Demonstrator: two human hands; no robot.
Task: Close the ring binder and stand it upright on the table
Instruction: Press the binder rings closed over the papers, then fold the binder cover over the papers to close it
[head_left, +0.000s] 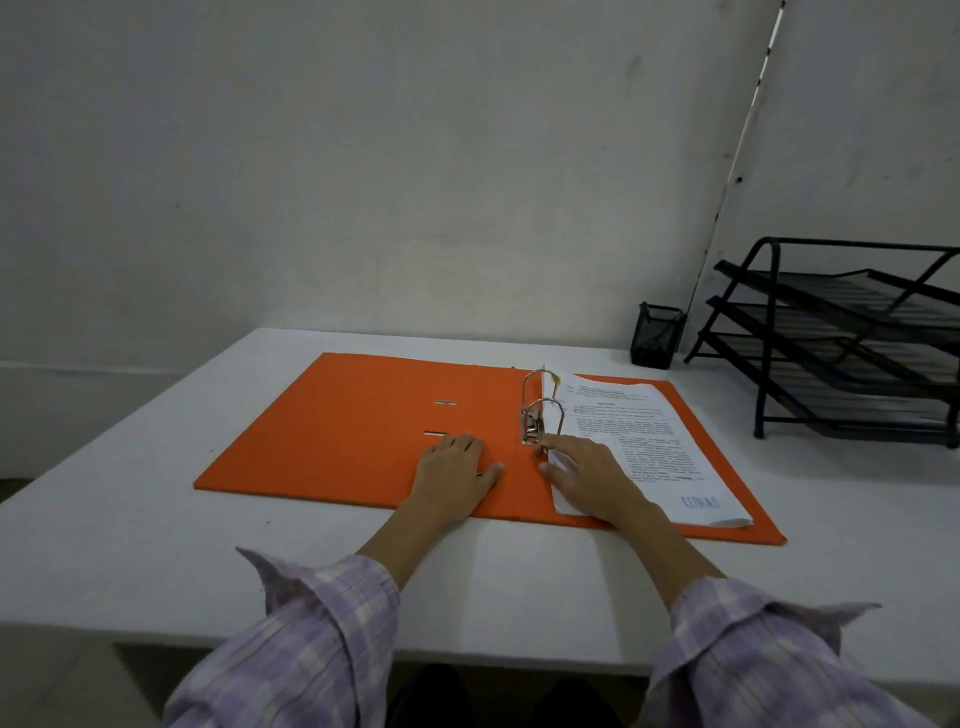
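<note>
An orange ring binder (353, 431) lies open and flat on the white table (156, 545). Its metal ring mechanism (535, 415) stands in the middle, with a stack of printed pages (639, 441) on the right half. My left hand (452, 473) rests flat on the left cover near the spine, fingers spread. My right hand (587, 478) lies on the lower left corner of the pages, fingertips touching the base of the ring mechanism's lever. Neither hand grips anything.
A black mesh pen cup (657, 335) stands at the back right. A black three-tier paper tray (852, 343) sits at the far right. A wall runs close behind the table, and the table's front edge is near my sleeves.
</note>
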